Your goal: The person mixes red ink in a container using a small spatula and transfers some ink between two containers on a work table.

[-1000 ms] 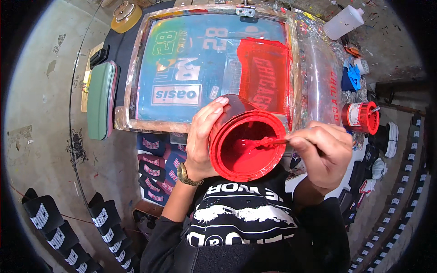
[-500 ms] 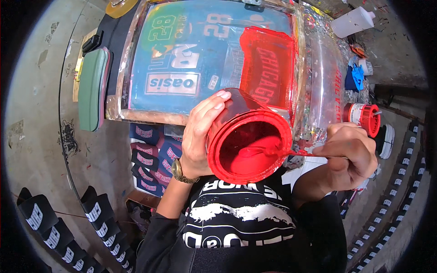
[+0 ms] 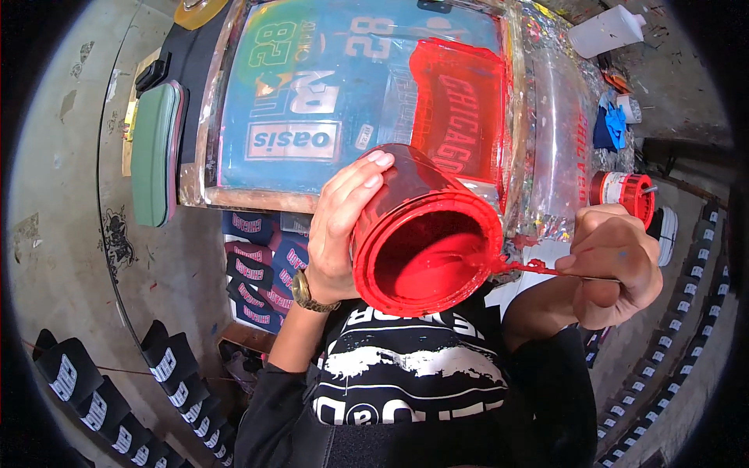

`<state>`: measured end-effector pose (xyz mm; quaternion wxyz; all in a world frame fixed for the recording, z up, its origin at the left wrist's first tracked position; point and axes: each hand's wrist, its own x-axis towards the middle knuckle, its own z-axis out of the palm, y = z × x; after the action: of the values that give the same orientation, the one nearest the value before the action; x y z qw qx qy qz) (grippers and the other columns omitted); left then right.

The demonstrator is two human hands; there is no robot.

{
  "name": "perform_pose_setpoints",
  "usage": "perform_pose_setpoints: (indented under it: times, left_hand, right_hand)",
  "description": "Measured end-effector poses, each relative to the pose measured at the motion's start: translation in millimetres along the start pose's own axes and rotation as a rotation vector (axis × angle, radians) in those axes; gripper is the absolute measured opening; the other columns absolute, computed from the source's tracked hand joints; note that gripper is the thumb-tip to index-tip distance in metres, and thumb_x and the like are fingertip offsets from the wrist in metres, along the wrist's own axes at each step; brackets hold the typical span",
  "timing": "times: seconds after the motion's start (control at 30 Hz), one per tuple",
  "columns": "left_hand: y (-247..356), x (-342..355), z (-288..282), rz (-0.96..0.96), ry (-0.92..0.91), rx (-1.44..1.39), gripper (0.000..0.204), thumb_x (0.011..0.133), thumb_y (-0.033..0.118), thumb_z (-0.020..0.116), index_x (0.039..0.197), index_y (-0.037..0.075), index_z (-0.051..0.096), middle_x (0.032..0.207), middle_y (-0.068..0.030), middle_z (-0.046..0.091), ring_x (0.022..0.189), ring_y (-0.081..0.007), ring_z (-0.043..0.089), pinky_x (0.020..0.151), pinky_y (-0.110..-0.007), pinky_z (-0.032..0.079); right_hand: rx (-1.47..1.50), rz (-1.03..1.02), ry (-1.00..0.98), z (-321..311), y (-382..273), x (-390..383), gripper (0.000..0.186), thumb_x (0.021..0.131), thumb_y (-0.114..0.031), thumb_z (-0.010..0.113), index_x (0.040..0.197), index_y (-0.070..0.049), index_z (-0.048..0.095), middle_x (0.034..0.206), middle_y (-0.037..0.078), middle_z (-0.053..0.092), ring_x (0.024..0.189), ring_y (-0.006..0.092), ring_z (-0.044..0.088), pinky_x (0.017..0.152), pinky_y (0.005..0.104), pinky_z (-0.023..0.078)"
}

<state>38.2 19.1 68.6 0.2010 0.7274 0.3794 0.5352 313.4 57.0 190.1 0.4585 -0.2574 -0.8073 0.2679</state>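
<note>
My left hand (image 3: 339, 230) wraps the side of a dark, red-rimmed ink can (image 3: 409, 181). The can is tilted, its mouth turned toward me, and thick red ink (image 3: 429, 273) pools inside. Pinched in my right hand (image 3: 616, 265) is a thin stirring stick (image 3: 538, 267) coated with red ink. Its far end is at the can's right rim, where wet ink clings. Beyond the can lies a framed printing screen (image 3: 312, 168) with blue mesh and a block of red ink (image 3: 460, 109) spread over its right part.
Folded green cloth (image 3: 156, 156) lies left of the screen. Dark printed pieces (image 3: 257, 273) lie below it. At right stand another red can (image 3: 624, 195), a white bottle (image 3: 607, 35) and a blue cloth (image 3: 610, 129). Rows of printed black pieces (image 3: 70, 382) hang at both sides.
My right hand has moved right, drawing the stick outward from inside the can to its rim. The can has barely shifted in my left hand.
</note>
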Motion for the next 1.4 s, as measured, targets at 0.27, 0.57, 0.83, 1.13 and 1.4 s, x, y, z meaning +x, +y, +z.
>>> perform_pose_setpoints:
  times: [0.27, 0.57, 0.83, 1.13, 1.4]
  left_hand:
    - [1.4, 0.6, 2.2, 0.02, 0.017, 0.024, 0.071, 0.077, 0.015, 0.085, 0.136, -0.001, 0.049, 0.132, -0.0279, 0.063, 0.122, -0.0427, 0.063, 0.105, -0.052, 0.049]
    - [2.3, 2.5, 1.5, 0.047, 0.003, 0.046, 0.068, 0.079, 0.017, 0.084, 0.135, 0.0, 0.05, 0.132, -0.0274, 0.063, 0.122, -0.0419, 0.063, 0.105, -0.053, 0.049]
    - [3.6, 1.0, 2.4, 0.027, -0.009, 0.048, 0.068, 0.079, 0.018, 0.084, 0.135, 0.0, 0.05, 0.133, -0.0271, 0.063, 0.122, -0.0417, 0.063, 0.105, -0.053, 0.048]
    - [-2.0, 1.1, 5.7, 0.02, 0.003, -0.024, 0.076, 0.075, 0.02, 0.087, 0.137, -0.001, 0.049, 0.135, -0.0272, 0.061, 0.124, -0.0415, 0.062, 0.106, -0.051, 0.048]
    - [-0.1, 1.3, 3.4, -0.145, -0.015, -0.054, 0.106, 0.058, 0.038, 0.097, 0.141, -0.004, 0.047, 0.138, -0.0266, 0.059, 0.128, -0.0394, 0.059, 0.108, -0.047, 0.047]
  right_hand:
    - [0.015, -0.066, 0.075, 0.9, 1.5, -3.3, 0.036, 0.095, -0.035, 0.074, 0.082, -0.002, 0.072, 0.067, 0.003, 0.07, 0.049, 0.0131, 0.056, 0.047, 0.0286, 0.045]
    - [-0.061, -0.115, -0.098, 4.2, -4.3, 7.8, 0.033, 0.076, -0.022, 0.089, 0.094, 0.002, 0.076, 0.069, 0.005, 0.068, 0.048, 0.0127, 0.057, 0.04, 0.0279, 0.039]
    - [-0.176, -0.023, -0.148, 32.1, -8.4, 10.8, 0.032, 0.07, -0.018, 0.089, 0.092, 0.002, 0.075, 0.058, 0.005, 0.057, 0.045, 0.017, 0.054, 0.04, 0.0308, 0.038]
    - [-0.091, 0.253, 0.001, 48.6, -12.8, 3.4, 0.013, 0.082, -0.007, 0.082, 0.085, 0.0, 0.073, 0.057, 0.009, 0.058, 0.045, 0.0203, 0.055, 0.044, 0.0316, 0.04]
    - [-0.149, 0.468, 0.54, 51.6, -16.2, 0.6, 0.022, 0.098, -0.006, 0.059, 0.079, 0.005, 0.061, 0.065, 0.004, 0.058, 0.051, 0.0049, 0.039, 0.049, 0.022, 0.028]
